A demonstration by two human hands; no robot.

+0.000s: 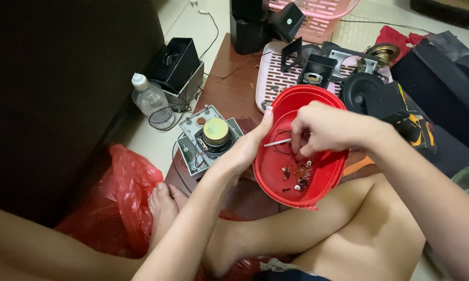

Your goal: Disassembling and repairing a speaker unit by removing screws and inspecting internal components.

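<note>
A light, stiff red plastic bowl (pixel 302 156) is being gripped at its rim by the left hand (pixel 245 151) above the lap. Small, fiddly screws (pixel 297 174) inside are being pinched by the right hand (pixel 323 130); beyond, a speaker driver (pixel 209 138) is lying on the desk (pixel 234 78).

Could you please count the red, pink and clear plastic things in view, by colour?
Red: 2, the bowl held by the left hand and the bag.
Pink: 2, the basket and the slotted tray.
Clear: 1, the bottle.
Total: 5
</note>
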